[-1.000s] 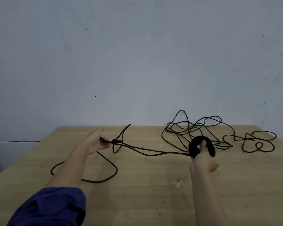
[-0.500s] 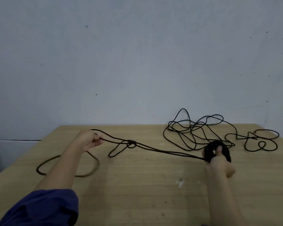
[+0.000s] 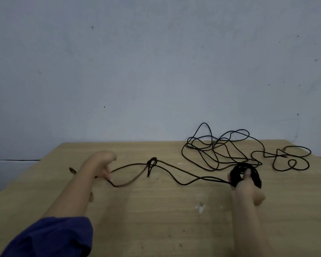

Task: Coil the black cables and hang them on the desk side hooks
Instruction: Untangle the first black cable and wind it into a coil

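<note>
At the left, a dark blue sleeve [image 3: 50, 236] ends in a bare forearm. The left hand [image 3: 100, 164] hovers over the pale wooden desk [image 3: 156, 210] with its fingers curled down, pinching the black cable [image 3: 117, 186].

From that pinch the thin, matte cord sags onto the wood. It rises to a small snarled knot [image 3: 152, 162] and then snakes in loose waves toward the right.

There it feeds a dense, doughnut-shaped coil [image 3: 234, 174]. The right hand [image 3: 246, 191] clasps the coil, thumb pressed through its middle and fingers wrapped behind.

Farther right and back, against the grey-blue wall [image 3: 156, 71], lies a springy tangle [image 3: 214, 145] of wiry loops, not yet gathered.

The step in hand looks like winding: the coil is begun, but most of the length is loose. The next move probably calls for working that knot open (it would otherwise lump the coil). Slack can then be fed round the right hand's bundle. No hooks are in view.
</note>
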Demonstrator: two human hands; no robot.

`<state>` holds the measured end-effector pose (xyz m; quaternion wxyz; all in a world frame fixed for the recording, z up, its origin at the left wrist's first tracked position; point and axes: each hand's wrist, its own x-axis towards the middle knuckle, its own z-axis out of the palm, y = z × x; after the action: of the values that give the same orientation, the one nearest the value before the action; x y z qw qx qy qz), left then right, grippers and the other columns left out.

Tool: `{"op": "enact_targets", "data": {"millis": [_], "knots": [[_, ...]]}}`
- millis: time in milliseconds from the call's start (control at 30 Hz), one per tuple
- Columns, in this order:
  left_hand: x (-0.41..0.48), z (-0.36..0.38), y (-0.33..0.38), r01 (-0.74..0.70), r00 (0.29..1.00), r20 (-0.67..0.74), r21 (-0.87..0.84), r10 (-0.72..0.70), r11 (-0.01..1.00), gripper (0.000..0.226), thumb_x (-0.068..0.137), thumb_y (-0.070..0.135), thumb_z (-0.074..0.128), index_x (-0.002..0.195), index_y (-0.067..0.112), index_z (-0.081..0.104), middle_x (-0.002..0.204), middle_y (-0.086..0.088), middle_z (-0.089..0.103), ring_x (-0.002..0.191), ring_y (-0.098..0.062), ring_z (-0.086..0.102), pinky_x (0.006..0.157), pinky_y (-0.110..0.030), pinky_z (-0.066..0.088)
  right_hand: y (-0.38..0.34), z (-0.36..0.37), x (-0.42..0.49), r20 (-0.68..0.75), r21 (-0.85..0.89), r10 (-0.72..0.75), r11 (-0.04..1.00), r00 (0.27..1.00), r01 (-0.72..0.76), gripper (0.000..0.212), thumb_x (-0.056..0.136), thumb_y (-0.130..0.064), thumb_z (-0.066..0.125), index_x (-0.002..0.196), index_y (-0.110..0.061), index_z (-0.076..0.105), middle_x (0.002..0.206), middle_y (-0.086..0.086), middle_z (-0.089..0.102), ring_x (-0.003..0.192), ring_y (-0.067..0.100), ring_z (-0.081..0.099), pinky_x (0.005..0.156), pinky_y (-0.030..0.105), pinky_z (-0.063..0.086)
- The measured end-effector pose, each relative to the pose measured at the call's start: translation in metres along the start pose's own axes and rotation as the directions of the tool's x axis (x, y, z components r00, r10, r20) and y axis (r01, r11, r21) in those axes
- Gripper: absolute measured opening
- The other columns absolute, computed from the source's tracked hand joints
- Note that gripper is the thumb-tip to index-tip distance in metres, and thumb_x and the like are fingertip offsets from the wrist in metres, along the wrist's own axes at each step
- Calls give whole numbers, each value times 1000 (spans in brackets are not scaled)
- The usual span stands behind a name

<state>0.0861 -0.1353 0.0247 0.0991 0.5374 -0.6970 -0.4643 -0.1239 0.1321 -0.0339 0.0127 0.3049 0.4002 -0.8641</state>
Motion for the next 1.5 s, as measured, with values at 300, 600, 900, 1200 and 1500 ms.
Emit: {"op": "enact_targets", "data": {"millis": [300, 600, 900, 1200, 1500], "knots": [[-26, 84, -1, -667, 745, 257, 284, 615, 689, 42, 78, 12, 73, 118, 11, 62, 114, 0, 60, 103, -14, 55, 82, -19, 39, 5, -2, -7, 20, -11, 8, 1000, 1000, -8, 52, 80, -25, 73, 125, -7, 53, 126, 14, 52, 107, 30, 57, 71, 38, 58], [-3, 78, -23, -686, 691, 131, 431, 711, 586, 9, 81, 8, 65, 88, 6, 70, 82, -3, 63, 82, -19, 59, 67, -24, 38, 6, -7, -9, -3, -48, 33, 998, 999, -33, 55, 79, -27, 73, 126, -8, 52, 129, 15, 51, 112, 32, 57, 77, 41, 57], [0, 72, -28, -674, 735, -153, -59, 660, 737, 22, 88, 2, 58, 68, 10, 62, 51, 10, 51, 51, -6, 43, 60, -18, 39, 7, -7, -17, 35, -34, 62, 998, 997, -61, 56, 79, -26, 74, 125, -5, 52, 120, 11, 52, 104, 27, 57, 76, 41, 57], [13, 80, -33, -426, 900, -246, -316, 361, 848, 24, 94, 7, 48, 73, 8, 58, 80, -12, 58, 80, -24, 53, 81, -43, 49, 19, -7, -30, 143, -26, 77, 997, 987, -74, 57, 81, -24, 72, 127, -1, 49, 122, 14, 54, 104, 27, 58, 75, 36, 55], [-78, 125, 7, -290, 883, 271, -326, 383, 900, 56, 95, 46, 42, 64, 4, 61, 57, -6, 61, 45, -7, 54, 49, -23, 41, 26, 0, -49, 303, 11, 53, 998, 951, -59, 46, 84, -16, 68, 123, 3, 51, 111, 16, 53, 73, 26, 58, 68, 36, 54]]}}
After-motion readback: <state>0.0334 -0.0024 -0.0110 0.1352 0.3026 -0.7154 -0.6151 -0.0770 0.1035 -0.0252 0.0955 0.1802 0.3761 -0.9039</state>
